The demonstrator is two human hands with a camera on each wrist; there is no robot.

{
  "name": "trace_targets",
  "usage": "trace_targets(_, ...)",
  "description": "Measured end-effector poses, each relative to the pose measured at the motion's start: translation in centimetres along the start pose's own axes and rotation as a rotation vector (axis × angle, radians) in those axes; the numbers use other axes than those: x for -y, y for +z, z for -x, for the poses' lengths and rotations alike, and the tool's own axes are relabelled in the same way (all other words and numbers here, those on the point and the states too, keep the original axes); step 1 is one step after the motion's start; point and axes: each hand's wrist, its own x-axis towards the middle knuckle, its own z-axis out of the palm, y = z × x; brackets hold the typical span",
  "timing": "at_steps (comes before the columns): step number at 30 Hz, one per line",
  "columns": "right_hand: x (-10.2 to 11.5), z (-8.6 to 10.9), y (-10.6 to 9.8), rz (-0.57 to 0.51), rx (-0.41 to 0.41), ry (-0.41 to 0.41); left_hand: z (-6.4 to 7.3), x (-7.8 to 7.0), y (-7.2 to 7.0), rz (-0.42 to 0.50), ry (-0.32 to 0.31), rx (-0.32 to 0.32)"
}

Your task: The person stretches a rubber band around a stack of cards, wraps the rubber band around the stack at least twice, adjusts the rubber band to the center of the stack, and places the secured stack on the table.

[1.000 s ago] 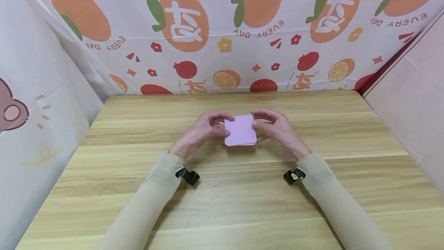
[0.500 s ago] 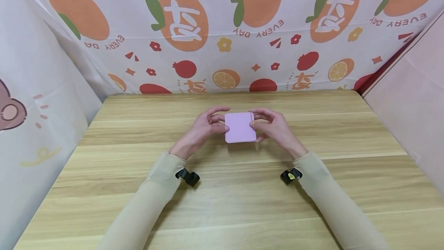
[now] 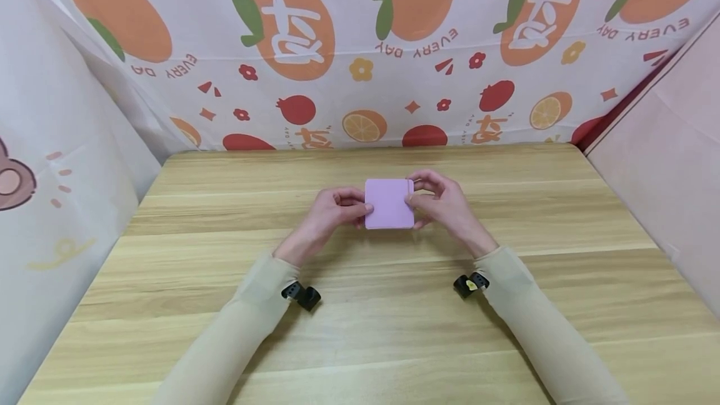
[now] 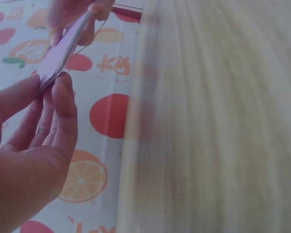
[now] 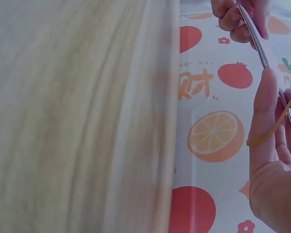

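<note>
A thin stack of square purple cards (image 3: 388,204) with rounded corners is held above the table, its layers showing edge-on in both wrist views. My left hand (image 3: 332,211) pinches the left edge, thumb on the front and fingers behind. At the right edge my right hand (image 3: 447,205) grips the stack, thumb on top. A tan rubber band (image 5: 276,127) runs across the right hand's fingers in the right wrist view and stretches beside the cards. How far it passes behind the stack is hidden.
The wood-grain table (image 3: 360,330) spreads beneath both hands. A fruit-print curtain (image 3: 349,36) hangs along its far edge, with pale cloths at the left (image 3: 73,111) and right (image 3: 664,155). Black wrist cameras sit on both sleeves.
The cards' lower edges, offset a second ago, now line up more evenly. My left index finger left the top edge, lifted, then came down beside the other fingers. The stack shifted slightly away.
</note>
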Motion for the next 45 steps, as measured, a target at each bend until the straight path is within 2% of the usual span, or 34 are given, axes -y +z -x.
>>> trace_targets(14, -0.3, 0.0, 0.2, 0.025, 0.036, -0.018, 0.2, 0.6, 0.2, -0.009, 0.006, -0.006)
trace_targets(21, 0.0, 0.2, 0.4, 0.055, 0.043, 0.001, 0.3, 0.7, 0.2, -0.057, -0.005, 0.004)
trace_targets(25, 0.0, 0.3, 0.5, 0.057, 0.061, 0.013, 0.3, 0.5, 0.3, -0.074, 0.012, 0.005)
trace_targets(32, -0.4, 0.2, 0.6, -0.009, 0.126, 0.047, 0.4, -0.2, 0.4, -0.093, 0.063, -0.052)
trace_targets(39, -0.8, 0.1, 1.1, -0.11, 0.155, 0.095, 0.3, -0.4, 0.2, -0.024, 0.069, -0.104)
trace_targets(45, -1.2, 0.3, 1.5, -0.116, 0.213, 0.134, 0.3, -0.7, -0.4, 0.069, 0.049, -0.178)
